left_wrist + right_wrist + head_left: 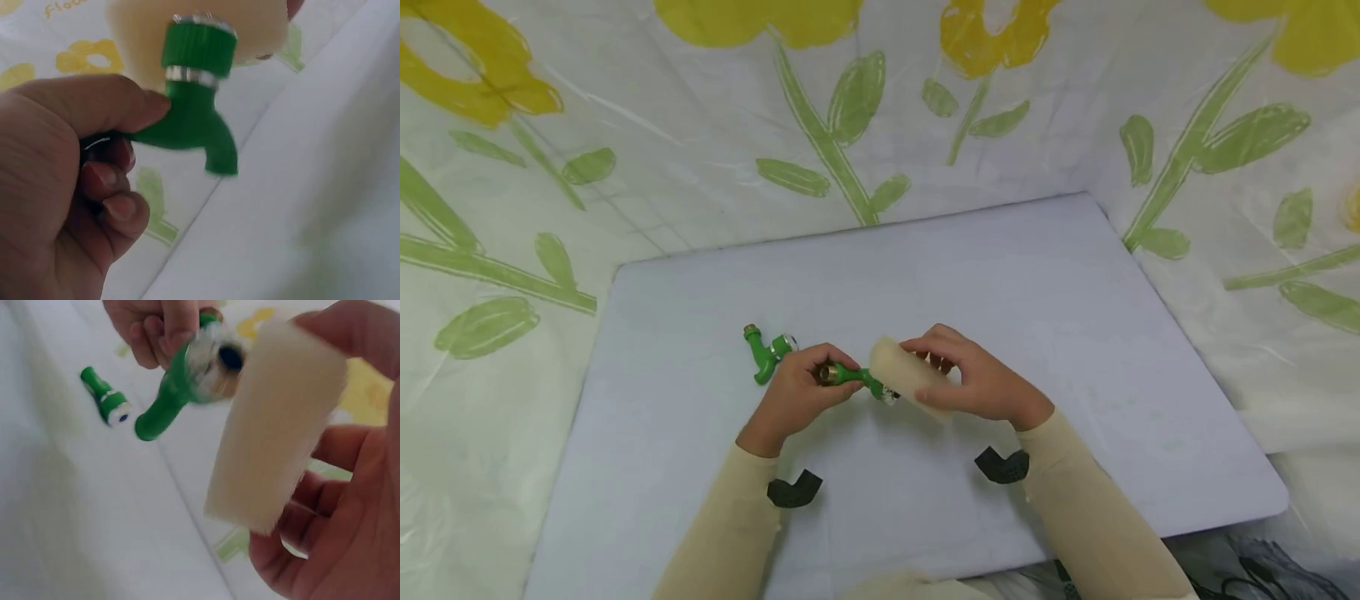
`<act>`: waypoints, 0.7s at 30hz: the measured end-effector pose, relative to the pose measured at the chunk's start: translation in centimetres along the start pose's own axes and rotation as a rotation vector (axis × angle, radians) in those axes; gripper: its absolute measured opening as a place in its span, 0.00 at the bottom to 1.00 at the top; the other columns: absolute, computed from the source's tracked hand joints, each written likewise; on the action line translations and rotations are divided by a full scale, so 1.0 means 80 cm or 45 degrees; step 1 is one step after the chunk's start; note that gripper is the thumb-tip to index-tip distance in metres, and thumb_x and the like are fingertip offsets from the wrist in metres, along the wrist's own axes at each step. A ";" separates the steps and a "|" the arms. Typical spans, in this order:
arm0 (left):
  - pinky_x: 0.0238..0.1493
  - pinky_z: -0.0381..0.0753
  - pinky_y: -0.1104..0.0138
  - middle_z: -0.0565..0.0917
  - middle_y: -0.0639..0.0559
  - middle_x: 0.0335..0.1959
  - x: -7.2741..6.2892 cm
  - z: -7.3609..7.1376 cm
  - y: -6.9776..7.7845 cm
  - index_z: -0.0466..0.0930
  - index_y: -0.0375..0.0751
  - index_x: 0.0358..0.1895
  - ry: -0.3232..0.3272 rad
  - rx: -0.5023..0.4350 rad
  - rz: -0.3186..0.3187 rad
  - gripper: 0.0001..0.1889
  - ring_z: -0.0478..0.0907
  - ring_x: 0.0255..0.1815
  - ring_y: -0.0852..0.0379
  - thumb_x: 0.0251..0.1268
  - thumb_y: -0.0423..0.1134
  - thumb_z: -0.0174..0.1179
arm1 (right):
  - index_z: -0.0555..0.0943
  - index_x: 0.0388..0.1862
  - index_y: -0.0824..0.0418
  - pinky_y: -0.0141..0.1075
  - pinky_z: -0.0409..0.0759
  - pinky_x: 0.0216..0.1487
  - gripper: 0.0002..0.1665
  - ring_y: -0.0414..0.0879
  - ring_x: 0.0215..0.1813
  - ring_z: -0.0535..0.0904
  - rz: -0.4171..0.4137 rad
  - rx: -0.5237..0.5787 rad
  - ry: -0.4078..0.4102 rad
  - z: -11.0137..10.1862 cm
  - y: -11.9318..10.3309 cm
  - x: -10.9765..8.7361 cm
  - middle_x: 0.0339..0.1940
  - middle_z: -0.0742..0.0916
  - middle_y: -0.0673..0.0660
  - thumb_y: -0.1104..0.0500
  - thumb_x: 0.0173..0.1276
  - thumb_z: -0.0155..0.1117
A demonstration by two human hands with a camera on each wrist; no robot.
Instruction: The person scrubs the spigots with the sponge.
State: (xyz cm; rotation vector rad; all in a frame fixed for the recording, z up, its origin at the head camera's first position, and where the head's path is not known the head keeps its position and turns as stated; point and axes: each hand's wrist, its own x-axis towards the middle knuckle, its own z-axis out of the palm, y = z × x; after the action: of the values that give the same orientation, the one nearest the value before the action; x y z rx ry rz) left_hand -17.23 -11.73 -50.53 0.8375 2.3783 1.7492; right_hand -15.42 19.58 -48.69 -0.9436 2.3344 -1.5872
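My left hand [793, 387] pinches a green plastic tap [190, 115] by its inlet pipe, between thumb and fingers. A brass-coloured thread shows at the pipe's end, and the silvery cap on the knob, with a dark blue centre, faces the right hand. In my right hand [988, 379] is a thick cream-coloured sponge [278, 425], gripped along its edges by the thumb and fingers. The sponge is right beside the tap's cap and overlaps it in the head view. A second green tap [764, 357] lies on the table just beyond the left hand.
The white table [1000, 275] has a rounded corner at the front right. Plastic sheeting [700, 150] painted with yellow flowers and green leaves stands along its back and sides. Dark cables [1255, 575] lie below the front right edge.
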 end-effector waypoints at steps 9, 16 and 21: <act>0.25 0.75 0.67 0.82 0.58 0.28 0.000 0.003 -0.004 0.90 0.42 0.45 0.136 0.262 0.033 0.11 0.75 0.25 0.58 0.63 0.26 0.77 | 0.82 0.71 0.60 0.41 0.78 0.47 0.39 0.49 0.52 0.73 -0.132 -0.726 0.143 0.021 -0.016 0.004 0.52 0.79 0.52 0.53 0.61 0.82; 0.31 0.82 0.66 0.84 0.57 0.34 0.000 0.005 -0.003 0.90 0.40 0.45 0.065 0.448 0.163 0.10 0.79 0.31 0.60 0.64 0.25 0.73 | 0.83 0.68 0.64 0.47 0.76 0.47 0.39 0.56 0.48 0.74 -0.067 -0.979 0.259 0.031 -0.005 0.010 0.50 0.80 0.59 0.56 0.58 0.83; 0.29 0.79 0.67 0.83 0.58 0.30 0.001 0.007 -0.006 0.89 0.40 0.43 0.140 0.495 0.131 0.08 0.77 0.28 0.62 0.65 0.28 0.77 | 0.81 0.70 0.60 0.49 0.76 0.45 0.39 0.57 0.49 0.74 -0.125 -0.997 0.166 0.042 -0.002 0.010 0.52 0.80 0.59 0.58 0.58 0.81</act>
State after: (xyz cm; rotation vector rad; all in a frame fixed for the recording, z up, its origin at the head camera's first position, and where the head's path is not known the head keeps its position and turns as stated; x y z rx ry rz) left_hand -17.29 -11.31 -51.16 0.9406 2.8505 1.4149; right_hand -14.46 16.46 -49.81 -1.1111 3.1075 -0.7345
